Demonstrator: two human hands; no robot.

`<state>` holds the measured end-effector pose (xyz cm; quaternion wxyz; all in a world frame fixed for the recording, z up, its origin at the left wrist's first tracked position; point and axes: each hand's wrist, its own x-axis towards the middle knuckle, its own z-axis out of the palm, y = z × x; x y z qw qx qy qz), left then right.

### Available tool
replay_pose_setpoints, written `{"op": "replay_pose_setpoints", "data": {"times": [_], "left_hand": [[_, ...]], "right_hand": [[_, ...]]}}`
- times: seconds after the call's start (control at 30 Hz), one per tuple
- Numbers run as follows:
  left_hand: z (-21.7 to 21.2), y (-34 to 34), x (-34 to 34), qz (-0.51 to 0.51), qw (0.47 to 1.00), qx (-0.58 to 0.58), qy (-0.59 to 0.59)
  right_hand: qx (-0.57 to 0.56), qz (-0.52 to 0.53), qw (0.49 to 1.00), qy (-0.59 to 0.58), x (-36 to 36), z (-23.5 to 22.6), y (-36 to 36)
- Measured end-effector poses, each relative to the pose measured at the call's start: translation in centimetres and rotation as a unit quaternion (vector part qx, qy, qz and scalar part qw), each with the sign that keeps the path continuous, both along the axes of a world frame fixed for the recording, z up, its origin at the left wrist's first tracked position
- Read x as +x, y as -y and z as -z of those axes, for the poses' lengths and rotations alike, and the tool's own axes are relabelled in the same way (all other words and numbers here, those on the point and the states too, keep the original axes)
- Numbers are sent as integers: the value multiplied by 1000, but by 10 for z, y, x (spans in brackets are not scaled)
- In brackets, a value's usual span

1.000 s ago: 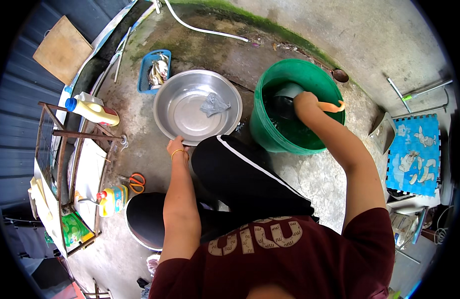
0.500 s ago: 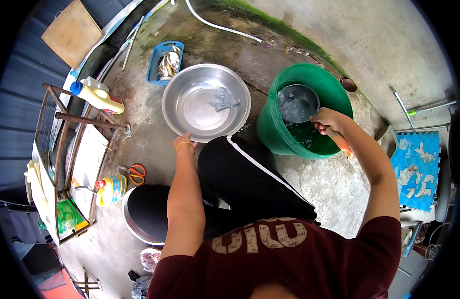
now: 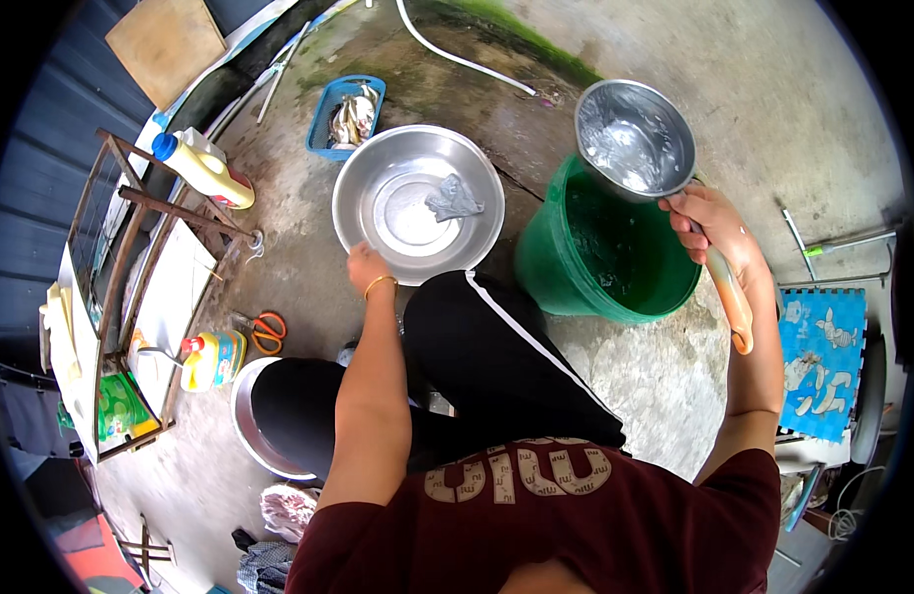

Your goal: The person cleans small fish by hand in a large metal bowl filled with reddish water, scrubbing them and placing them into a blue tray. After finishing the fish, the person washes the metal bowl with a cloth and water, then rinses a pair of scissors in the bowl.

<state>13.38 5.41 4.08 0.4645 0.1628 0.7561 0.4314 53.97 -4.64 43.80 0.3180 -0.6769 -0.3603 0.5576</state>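
My right hand (image 3: 712, 226) is closed round the handle of a metal water dipper (image 3: 635, 141), which has water in its bowl. The dipper is raised above the far rim of a green bucket (image 3: 546, 259) with water inside. On my left, a wide metal basin (image 3: 363, 188) stands on the floor. My left hand (image 3: 366, 267) grips its near rim, the fingertips partly hidden. In the basin lies a crumpled grey piece (image 3: 455, 198), cloth or plastic; I cannot tell which.
Behind the basin is a blue basket (image 3: 318, 139) of fish. Orange-handled scissors (image 3: 269, 334) and a yellow bottle (image 3: 215, 361) stand left, near a rusty frame (image 3: 130, 287) and a cream bottle (image 3: 209, 173). Another metal basin (image 3: 247, 421) sits by my leg. A white hose (image 3: 447, 56) runs behind.
The dipper has come up out of the bucket, now filled with water, as my right hand rose. My left hand stays at the basin's rim.
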Motion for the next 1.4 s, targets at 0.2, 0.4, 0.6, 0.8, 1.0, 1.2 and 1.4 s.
{"op": "replay_pose_setpoints", "data": {"times": [0.2, 0.4, 0.6, 0.8, 1.0, 1.2, 1.4], "left_hand": [[-55, -31, 17, 52, 938, -3, 344], [-76, -59, 30, -8, 914, 46, 404], [-52, -62, 39, -81, 886, 26, 456], [-36, -65, 44, -59, 905, 2, 422], [-40, -60, 43, -34, 939, -36, 341], [-15, -55, 19, -37, 996, 32, 74], [-27, -18, 26, -119, 952, -67, -274]], "right_hand": [[20, -87, 996, 0, -53, 9, -51], [17, -176, 982, 68, -99, 62, -96], [25, -198, 962, 188, -124, 101, -121], [121, -243, 866, 421, -134, 126, -133], [201, -287, 738, 576, -133, 142, -123], [310, -302, 641, 634, -121, 124, -103], [352, -127, 714, 592, -53, 91, -32]]}}
